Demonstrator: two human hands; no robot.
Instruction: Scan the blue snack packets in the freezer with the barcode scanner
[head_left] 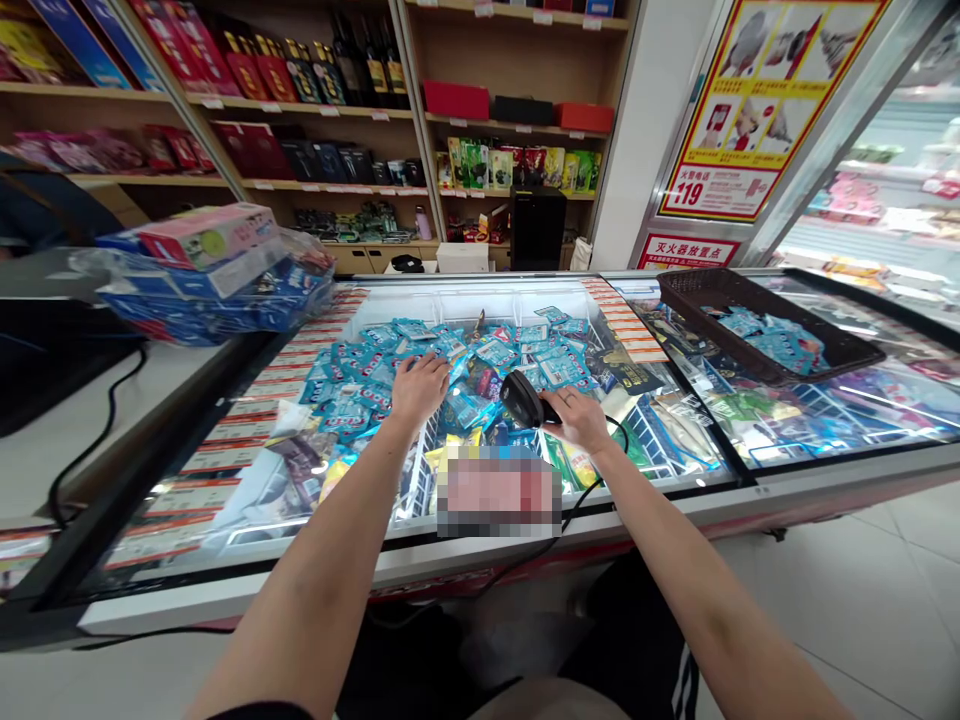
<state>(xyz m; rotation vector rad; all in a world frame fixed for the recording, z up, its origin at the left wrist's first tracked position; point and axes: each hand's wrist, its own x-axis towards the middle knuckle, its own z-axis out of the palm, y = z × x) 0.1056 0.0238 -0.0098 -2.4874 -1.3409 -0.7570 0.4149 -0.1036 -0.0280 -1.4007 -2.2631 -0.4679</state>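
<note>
My right hand (579,418) is wrapped around the handle of a black handheld barcode scanner (519,398). Its head points to the left over the packets, and a black cable (576,512) runs down from it past the freezer's front edge. On the left side of the pile, my left hand (421,388) lies palm down with its fingers spread over the small blue packets (351,408). It appears to touch them without gripping one. Many such packets lie loosely on the glass top of the chest freezer (232,590). A blurred patch hides something near the front edge.
On the right of the freezer top stands a brown basket (840,352) holding more blue packets. Stacked boxes in plastic wrap (217,262) sit to the left beside a trailing black cable (112,400). Behind are shelves (330,185) of bottles and boxes.
</note>
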